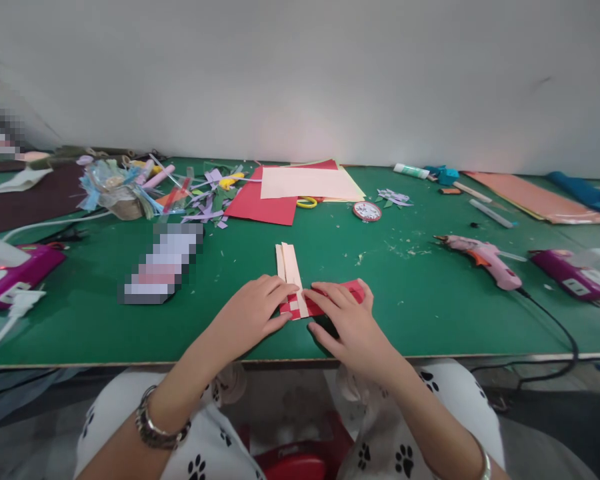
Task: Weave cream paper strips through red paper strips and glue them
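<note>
Near the front edge of the green table (410,300) lies a small woven paper piece (300,305) of red and cream strips. Cream strips (289,263) stick out from it toward the far side, and red strips (353,289) run to the right. My left hand (253,313) lies flat with its fingertips pressing the weave's left edge. My right hand (345,320) rests on the red strips, fingers curled down onto them. Part of the weave is hidden under both hands.
A pink glue gun (483,257) with its cord lies to the right, beside a purple power strip (575,275). Red and cream sheets (290,190), yellow scissors (307,202), a round tin (367,211) and paper scraps (200,193) sit farther back. Another purple power strip (15,270) lies left.
</note>
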Demonstrator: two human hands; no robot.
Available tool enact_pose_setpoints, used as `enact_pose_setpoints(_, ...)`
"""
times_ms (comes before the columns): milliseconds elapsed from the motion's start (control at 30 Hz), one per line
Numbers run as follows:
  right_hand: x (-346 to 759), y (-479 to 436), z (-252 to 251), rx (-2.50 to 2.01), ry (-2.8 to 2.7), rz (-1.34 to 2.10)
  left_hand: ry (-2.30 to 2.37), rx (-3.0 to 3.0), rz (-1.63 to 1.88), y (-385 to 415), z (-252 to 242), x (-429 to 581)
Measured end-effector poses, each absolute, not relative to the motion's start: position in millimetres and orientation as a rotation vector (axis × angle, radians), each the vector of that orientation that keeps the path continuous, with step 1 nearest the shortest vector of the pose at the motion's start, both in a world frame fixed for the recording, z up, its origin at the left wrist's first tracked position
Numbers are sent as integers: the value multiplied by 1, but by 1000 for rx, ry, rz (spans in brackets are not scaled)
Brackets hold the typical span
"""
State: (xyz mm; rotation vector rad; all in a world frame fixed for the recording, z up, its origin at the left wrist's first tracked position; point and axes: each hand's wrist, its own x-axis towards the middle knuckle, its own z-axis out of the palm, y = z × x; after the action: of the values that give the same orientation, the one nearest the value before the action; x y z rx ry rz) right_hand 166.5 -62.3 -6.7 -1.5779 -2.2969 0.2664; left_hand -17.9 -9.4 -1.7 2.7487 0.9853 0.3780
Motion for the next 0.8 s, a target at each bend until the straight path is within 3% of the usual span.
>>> enact_pose_setpoints(800, 165, -62, -8, -1587, -2336, 153, 765, 2854, 323, -6, -2, -30)
